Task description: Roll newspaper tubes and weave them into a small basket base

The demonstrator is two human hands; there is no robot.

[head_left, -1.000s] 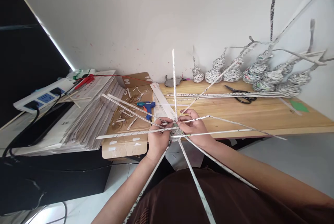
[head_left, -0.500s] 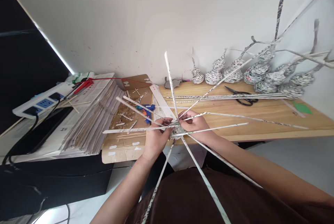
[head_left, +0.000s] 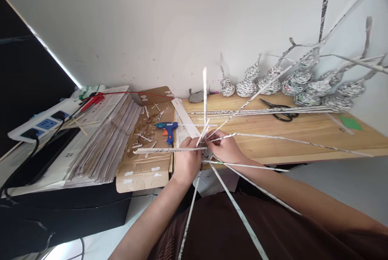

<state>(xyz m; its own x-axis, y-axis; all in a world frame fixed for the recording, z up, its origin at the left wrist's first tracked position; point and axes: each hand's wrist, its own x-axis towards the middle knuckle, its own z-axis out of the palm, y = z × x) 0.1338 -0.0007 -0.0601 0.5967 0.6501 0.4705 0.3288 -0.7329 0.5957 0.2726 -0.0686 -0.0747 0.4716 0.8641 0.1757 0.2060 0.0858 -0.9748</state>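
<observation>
A small woven newspaper base [head_left: 207, 154] sits between my hands, just off the table's front edge. Rolled paper tubes [head_left: 238, 207] radiate from it in several directions, some down over my lap, one long one up to the right. My left hand [head_left: 188, 157] is closed round the base's left side, fingers curled over the tubes there. On the other side, my right hand [head_left: 224, 144] pinches tubes close to the centre. Both hands partly hide the weave.
Woven gourd shapes [head_left: 247, 88] line the wall, with black scissors [head_left: 281, 114] and long paper tubes before them. A blue glue gun [head_left: 170, 128] lies on scrap-strewn cardboard [head_left: 142, 183]. Stacked newspapers [head_left: 109, 146] and a power strip [head_left: 45, 121] are at left.
Tubes on the left swung: one that pointed left now stands up near the centre. My left hand shifted slightly right, closing over the base. The glue gun shows more fully.
</observation>
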